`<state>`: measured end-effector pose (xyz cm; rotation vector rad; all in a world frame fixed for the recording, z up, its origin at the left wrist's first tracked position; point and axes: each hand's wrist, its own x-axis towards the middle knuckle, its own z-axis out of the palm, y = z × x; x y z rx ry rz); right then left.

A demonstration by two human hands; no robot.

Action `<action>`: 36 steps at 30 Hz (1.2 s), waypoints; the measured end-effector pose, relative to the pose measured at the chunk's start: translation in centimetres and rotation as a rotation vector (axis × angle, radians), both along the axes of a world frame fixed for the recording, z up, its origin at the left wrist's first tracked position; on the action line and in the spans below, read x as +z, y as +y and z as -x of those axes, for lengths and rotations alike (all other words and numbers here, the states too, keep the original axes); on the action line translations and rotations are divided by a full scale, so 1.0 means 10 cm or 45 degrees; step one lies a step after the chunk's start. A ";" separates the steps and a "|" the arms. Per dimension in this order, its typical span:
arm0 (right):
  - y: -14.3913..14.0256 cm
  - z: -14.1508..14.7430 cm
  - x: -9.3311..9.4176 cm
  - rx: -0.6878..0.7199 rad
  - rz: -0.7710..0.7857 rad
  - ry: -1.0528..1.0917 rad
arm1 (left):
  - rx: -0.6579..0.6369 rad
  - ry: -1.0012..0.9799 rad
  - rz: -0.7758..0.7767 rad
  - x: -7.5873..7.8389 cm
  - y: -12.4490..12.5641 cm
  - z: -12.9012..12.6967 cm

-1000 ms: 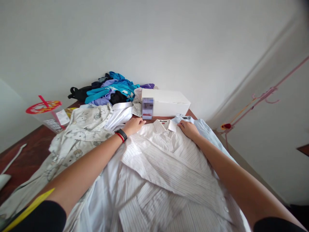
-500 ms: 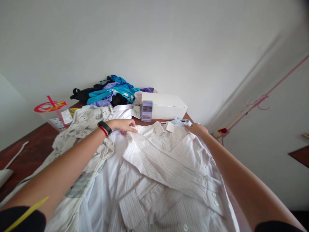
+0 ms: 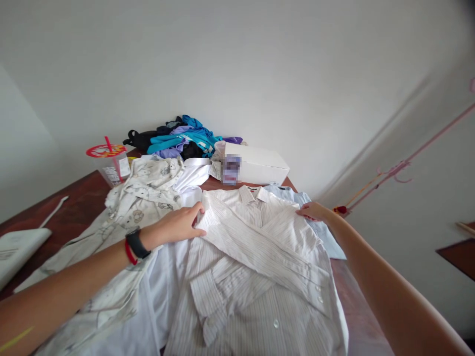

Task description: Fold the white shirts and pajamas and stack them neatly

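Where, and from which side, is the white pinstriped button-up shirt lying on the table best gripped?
Grip the white pinstriped button-up shirt at its two shoulder edges, coming from left and right. It lies flat, sleeves folded across the chest; the left hand and right hand already rest there.

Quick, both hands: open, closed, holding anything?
Left hand: fingers at the left shoulder edge of the striped shirt; grip cannot be told.
Right hand: open, resting flat on the shirt's right shoulder.
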<state>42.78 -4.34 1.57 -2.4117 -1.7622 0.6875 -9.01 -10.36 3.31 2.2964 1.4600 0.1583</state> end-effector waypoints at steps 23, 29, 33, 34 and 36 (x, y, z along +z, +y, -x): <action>0.30 3.25 -0.35 1.025 -0.739 0.257 | 0.121 -0.042 -0.346 -0.32 -0.15 0.04; 0.22 3.18 -0.67 1.064 -0.930 0.306 | 0.142 0.042 -0.296 -0.27 -0.19 0.04; 0.22 3.17 -0.72 1.067 -0.960 0.313 | 0.100 0.054 -0.236 -0.26 -0.21 0.06; 0.21 3.18 -0.71 1.069 -0.969 0.316 | 0.094 0.048 -0.222 -0.26 -0.20 0.07; 0.20 3.18 -0.67 1.076 -0.993 0.333 | 0.098 0.038 -0.188 -0.26 -0.19 0.09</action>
